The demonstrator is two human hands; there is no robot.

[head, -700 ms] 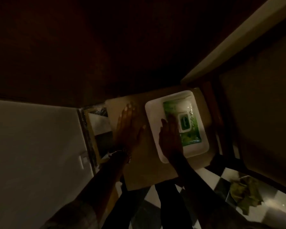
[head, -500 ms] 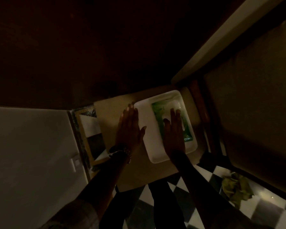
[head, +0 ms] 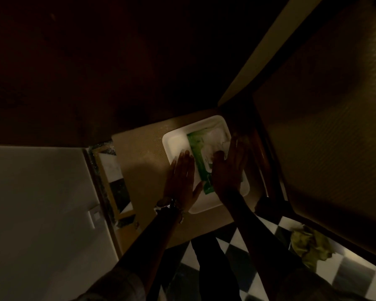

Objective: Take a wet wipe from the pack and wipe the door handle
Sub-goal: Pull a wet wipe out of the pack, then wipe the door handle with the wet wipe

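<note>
— Progress? Where's the pack?

— Centre frame, wet wipe pack (head: 197, 161) in white tray (head: 206, 206). Left hand (head: 180, 181) flat, holding nothing; right hand (head: 228, 170) over pack — grip unclear. Handle unwiped, out of sight.

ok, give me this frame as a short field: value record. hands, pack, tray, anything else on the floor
lighting: very dim, detail limited
tray: white, on a tan surface
wipe pack: green, lying inside the tray
left hand: flat, fingers extended, on the tray's left part beside the pack
right hand: over the pack's right side, white material at its fingertips; grip cannot be told
wristwatch: on left wrist
floor: black and white checks
crumpled yellow-green item: on the floor at right
door handle: not identifiable in view
</note>
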